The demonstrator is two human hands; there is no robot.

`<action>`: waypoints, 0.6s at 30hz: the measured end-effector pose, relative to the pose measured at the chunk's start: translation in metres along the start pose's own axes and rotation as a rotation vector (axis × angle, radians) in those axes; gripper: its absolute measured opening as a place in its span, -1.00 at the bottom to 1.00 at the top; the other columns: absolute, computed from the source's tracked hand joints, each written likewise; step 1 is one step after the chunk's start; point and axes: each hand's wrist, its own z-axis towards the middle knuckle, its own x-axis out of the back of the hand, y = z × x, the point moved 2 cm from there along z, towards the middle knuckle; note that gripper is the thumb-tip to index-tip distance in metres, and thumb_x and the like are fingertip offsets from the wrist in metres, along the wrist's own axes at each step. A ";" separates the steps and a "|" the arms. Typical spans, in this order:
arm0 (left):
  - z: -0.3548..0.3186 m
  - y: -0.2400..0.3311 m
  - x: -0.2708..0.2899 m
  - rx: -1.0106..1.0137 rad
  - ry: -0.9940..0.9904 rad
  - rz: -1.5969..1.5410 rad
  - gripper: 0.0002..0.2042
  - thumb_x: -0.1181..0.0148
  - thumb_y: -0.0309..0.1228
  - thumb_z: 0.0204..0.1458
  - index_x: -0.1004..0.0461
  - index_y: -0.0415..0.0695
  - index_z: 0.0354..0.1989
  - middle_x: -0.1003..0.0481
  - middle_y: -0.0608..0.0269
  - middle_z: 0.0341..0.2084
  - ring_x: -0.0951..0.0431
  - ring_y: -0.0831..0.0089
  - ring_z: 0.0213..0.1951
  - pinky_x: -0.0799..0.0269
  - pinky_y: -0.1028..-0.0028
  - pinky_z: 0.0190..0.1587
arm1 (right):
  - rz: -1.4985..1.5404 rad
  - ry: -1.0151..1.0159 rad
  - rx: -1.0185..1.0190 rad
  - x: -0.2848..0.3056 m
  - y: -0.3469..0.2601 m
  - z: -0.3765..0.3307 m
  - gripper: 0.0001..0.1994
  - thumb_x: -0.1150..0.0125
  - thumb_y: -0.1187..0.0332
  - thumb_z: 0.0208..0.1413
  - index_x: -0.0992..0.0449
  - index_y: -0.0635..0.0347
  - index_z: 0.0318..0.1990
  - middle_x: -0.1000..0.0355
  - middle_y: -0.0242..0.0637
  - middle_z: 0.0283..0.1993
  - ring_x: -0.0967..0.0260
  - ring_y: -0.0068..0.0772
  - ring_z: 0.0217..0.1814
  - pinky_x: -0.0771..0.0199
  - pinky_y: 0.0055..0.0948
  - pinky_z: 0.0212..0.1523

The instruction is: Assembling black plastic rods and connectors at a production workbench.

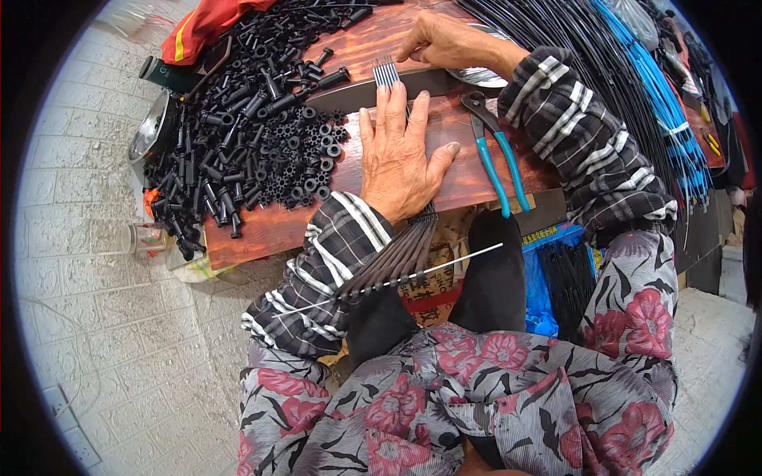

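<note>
Left hand [401,155]: flat, palm down, fingers slightly spread, laid over cables; not curled round anything visible.
Right hand [448,41]: fingers bent, tips at cable ends; pinching or just touching, cannot tell.
Cables [386,74]: under left hand on table [458,174]; thin tips fanned past fingertips, other ends hanging off near edge.
Rod [456,261]: pale, slanting across hanging ends; threaded through or alongside, cannot tell.
Pliers [487,163]: right of left hand, handles toward near edge.
Star rings [298,151]: heaped just left of left hand, black parts [222,151] beyond.
Slip risk: tips out of line, from light or uneven palm pressure.
Drag risk: cables pulled back over edge, from hanging weight or a knock on rod.
Stray risk: rings pushed under cables, from left hand sliding sideways.
Drop risk: pliers nudged off edge, from right sleeve [587,127] swinging low.
</note>
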 end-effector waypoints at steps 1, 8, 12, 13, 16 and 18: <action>0.000 0.000 0.000 0.002 0.002 0.004 -0.26 -0.19 -0.06 0.04 -0.14 -0.25 0.31 0.04 -0.30 0.33 0.14 -0.14 0.41 0.33 -0.13 0.36 | 0.041 0.026 0.034 -0.002 0.002 -0.003 -0.71 -0.17 0.62 0.00 -0.64 0.18 -0.12 -0.60 -0.17 -0.19 -0.55 -0.40 -0.16 -0.51 -0.44 -0.11; -0.001 0.001 0.002 -0.003 0.028 -0.022 -0.26 -0.20 -0.05 0.03 -0.14 -0.22 0.32 0.04 -0.29 0.34 0.15 -0.13 0.41 0.32 -0.15 0.35 | 0.101 0.043 0.060 -0.002 0.004 -0.006 -0.68 -0.17 0.63 -0.03 -0.62 0.20 -0.09 -0.60 -0.16 -0.16 -0.54 -0.39 -0.11 -0.50 -0.44 -0.07; -0.001 0.000 0.001 0.011 0.019 -0.036 -0.28 -0.16 -0.05 0.07 -0.11 -0.13 0.35 0.05 -0.21 0.35 0.16 -0.12 0.41 0.35 -0.14 0.36 | 0.082 0.048 0.038 0.002 0.001 -0.007 -0.69 -0.17 0.63 -0.03 -0.63 0.20 -0.10 -0.60 -0.16 -0.16 -0.55 -0.38 -0.11 -0.50 -0.44 -0.06; -0.002 -0.001 0.001 0.009 0.024 -0.037 -0.29 -0.16 -0.05 0.07 -0.11 -0.13 0.35 0.05 -0.22 0.35 0.16 -0.12 0.41 0.35 -0.14 0.35 | 0.047 0.045 0.027 0.002 -0.002 -0.007 -0.69 -0.17 0.63 -0.03 -0.63 0.20 -0.10 -0.60 -0.15 -0.17 -0.55 -0.37 -0.13 -0.50 -0.43 -0.08; -0.001 -0.002 0.001 0.007 0.023 -0.039 -0.29 -0.16 -0.06 0.08 -0.11 -0.13 0.34 0.05 -0.23 0.35 0.16 -0.13 0.41 0.35 -0.14 0.35 | -0.009 0.055 0.028 0.004 -0.005 -0.008 -0.69 -0.17 0.63 -0.04 -0.63 0.19 -0.11 -0.60 -0.13 -0.20 -0.55 -0.35 -0.17 -0.51 -0.42 -0.13; 0.000 -0.001 0.000 0.003 0.023 -0.044 -0.30 -0.16 -0.06 0.08 -0.11 -0.13 0.34 0.04 -0.23 0.35 0.16 -0.13 0.41 0.35 -0.14 0.35 | -0.051 0.080 0.055 0.005 -0.006 -0.009 -0.69 -0.16 0.64 -0.05 -0.64 0.19 -0.13 -0.59 -0.09 -0.23 -0.55 -0.34 -0.23 -0.51 -0.41 -0.20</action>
